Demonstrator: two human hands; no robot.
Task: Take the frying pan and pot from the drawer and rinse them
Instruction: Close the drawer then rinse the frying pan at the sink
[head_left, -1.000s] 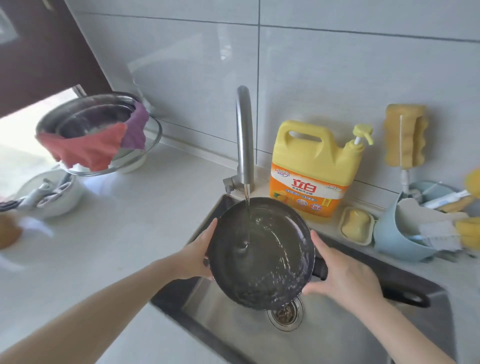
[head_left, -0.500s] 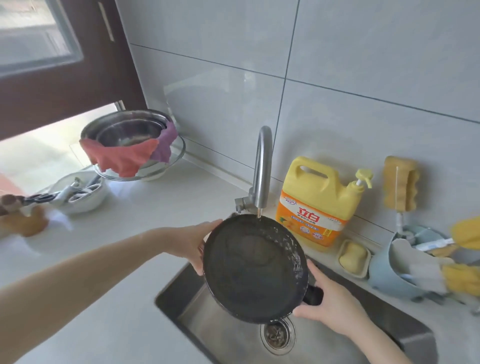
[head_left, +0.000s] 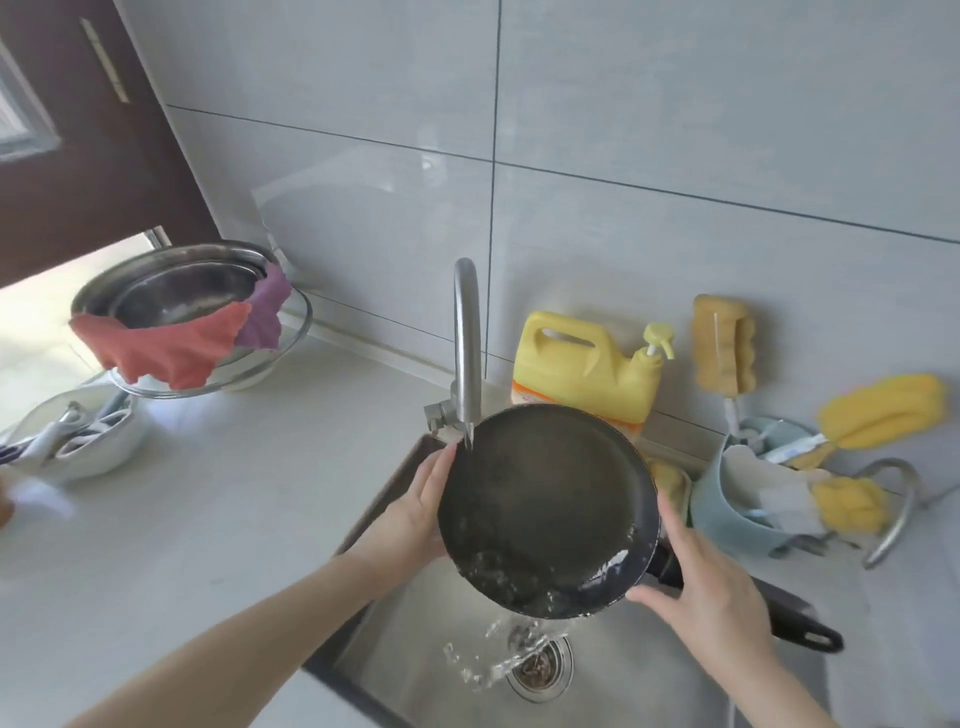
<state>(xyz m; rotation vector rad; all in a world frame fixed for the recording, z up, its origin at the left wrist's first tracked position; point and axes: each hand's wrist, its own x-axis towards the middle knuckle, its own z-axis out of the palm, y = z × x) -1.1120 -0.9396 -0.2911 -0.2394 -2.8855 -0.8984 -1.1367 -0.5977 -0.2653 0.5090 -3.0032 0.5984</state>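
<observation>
Over sink (head_left: 649, 691), frying pan (head_left: 540, 499) tilted (water spilling), both hands' grip.

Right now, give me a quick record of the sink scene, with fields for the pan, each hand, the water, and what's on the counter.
pan: frying pan held tilted over the sink, under the tap
left hand: left hand holds the pan's left rim
right hand: right hand grips the pan where the handle starts
water: spills off the pan's lower edge toward the drain
counter: yellow soap jug, blue caddy with sponges, steel bowls draped with cloths
pot: not in view
</observation>
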